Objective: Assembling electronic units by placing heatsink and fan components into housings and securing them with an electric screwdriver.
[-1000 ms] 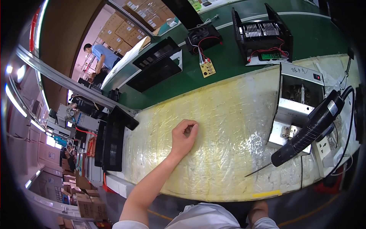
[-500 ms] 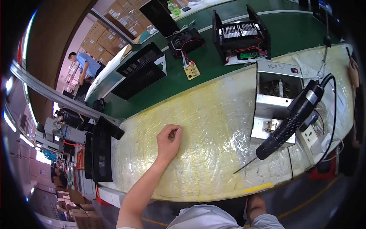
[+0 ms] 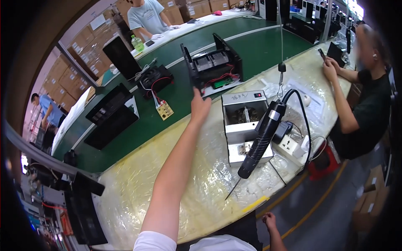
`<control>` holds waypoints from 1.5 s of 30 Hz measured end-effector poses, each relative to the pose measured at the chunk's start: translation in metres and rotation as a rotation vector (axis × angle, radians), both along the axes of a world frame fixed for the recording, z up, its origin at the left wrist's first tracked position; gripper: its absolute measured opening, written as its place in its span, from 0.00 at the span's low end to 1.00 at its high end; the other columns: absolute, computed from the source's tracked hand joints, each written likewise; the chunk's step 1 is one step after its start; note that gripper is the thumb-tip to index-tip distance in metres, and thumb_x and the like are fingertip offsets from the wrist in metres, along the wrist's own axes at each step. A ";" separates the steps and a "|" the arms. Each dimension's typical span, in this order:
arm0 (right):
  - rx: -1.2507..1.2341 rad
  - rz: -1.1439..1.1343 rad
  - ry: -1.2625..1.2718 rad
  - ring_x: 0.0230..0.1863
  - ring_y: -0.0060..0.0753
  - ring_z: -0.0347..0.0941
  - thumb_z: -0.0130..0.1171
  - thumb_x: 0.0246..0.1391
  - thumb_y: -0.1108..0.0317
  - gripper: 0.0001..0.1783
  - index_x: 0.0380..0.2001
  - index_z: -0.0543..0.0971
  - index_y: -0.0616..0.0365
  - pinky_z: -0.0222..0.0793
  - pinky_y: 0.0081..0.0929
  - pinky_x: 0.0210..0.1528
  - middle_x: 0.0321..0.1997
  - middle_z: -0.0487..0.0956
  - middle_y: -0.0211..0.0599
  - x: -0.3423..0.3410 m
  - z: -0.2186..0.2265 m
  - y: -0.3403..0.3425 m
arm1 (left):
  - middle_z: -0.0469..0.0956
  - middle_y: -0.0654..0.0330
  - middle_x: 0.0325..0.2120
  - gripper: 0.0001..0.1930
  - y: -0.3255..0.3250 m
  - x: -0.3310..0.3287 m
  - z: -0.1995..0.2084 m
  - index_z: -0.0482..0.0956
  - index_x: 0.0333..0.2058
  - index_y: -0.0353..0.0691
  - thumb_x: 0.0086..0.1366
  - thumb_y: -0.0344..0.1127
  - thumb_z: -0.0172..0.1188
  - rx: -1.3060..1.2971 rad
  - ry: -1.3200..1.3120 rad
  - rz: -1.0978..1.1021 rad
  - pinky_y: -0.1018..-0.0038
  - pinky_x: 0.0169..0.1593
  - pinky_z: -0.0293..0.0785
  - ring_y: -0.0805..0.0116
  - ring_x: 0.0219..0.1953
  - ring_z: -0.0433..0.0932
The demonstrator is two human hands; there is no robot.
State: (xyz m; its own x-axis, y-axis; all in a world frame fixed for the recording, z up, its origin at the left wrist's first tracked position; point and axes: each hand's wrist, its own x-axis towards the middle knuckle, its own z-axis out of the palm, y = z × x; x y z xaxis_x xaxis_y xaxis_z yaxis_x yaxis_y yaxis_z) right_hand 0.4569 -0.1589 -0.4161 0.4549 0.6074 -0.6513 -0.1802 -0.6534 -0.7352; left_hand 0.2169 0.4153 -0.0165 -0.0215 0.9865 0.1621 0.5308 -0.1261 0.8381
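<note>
My left hand (image 3: 201, 105) stretches forward over the bench with thumb and index finger apart. Its fingertip reaches the near left corner of a black device housing (image 3: 237, 62), which has upright side panels, metal heat-sink fins, red wires and a green-lit display. Whether the finger presses on the corner I cannot tell. Down by my side, beyond the bench's front edge, my right hand (image 3: 270, 219) hangs with its fingers curled and nothing visible in them. A black electric screwdriver (image 3: 261, 142) hangs tilted over the silver screw feeder (image 3: 243, 97), right of my left hand.
A yellow circuit board (image 3: 165, 110) is wired to a black fan unit (image 3: 155, 78) on the green bench. Black panels (image 3: 111, 129) lie further left. A white power strip (image 3: 289, 145) sits behind the screwdriver. At right a person (image 3: 360, 100) holds a phone; another person (image 3: 146, 19) stands across the bench.
My left hand has moved forward from above the plastic-covered bench to the housing's corner, its fist opening. The view has turned right, bringing the seated person and my right hand into sight.
</note>
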 end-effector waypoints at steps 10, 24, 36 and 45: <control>0.512 0.175 -0.571 0.23 0.24 0.72 0.49 0.48 0.84 0.10 0.26 0.80 0.63 0.66 0.24 0.25 0.21 0.76 0.34 -0.061 0.301 0.085 | 0.66 0.39 0.65 0.28 0.059 -0.002 0.002 0.71 0.60 0.33 0.58 0.27 0.57 0.518 0.255 -0.254 0.59 0.68 0.64 0.42 0.66 0.66; 1.122 0.203 -0.734 0.14 0.35 0.67 0.49 0.38 0.81 0.09 0.20 0.79 0.59 0.61 0.30 0.19 0.16 0.72 0.38 -0.142 0.393 0.215 | 0.43 0.29 0.71 0.61 0.197 -0.116 0.064 0.49 0.72 0.36 0.54 0.77 0.58 -0.142 0.568 0.599 0.30 0.67 0.45 0.28 0.73 0.44; 1.153 0.284 -0.729 0.13 0.35 0.66 0.53 0.36 0.81 0.10 0.21 0.81 0.57 0.60 0.30 0.17 0.13 0.69 0.33 -0.151 0.396 0.213 | 0.74 0.44 0.54 0.36 0.199 -0.251 0.085 0.76 0.54 0.42 0.48 0.55 0.72 -0.051 -0.582 0.085 0.44 0.53 0.72 0.52 0.59 0.73; 1.617 0.260 -0.617 0.19 0.31 0.70 0.48 0.54 0.80 0.08 0.29 0.77 0.62 0.68 0.26 0.25 0.21 0.75 0.38 -0.138 0.485 0.232 | 0.80 0.56 0.52 0.29 -0.047 -0.198 0.192 0.78 0.51 0.47 0.65 0.64 0.51 -0.253 -1.288 -0.457 0.40 0.60 0.63 0.51 0.58 0.74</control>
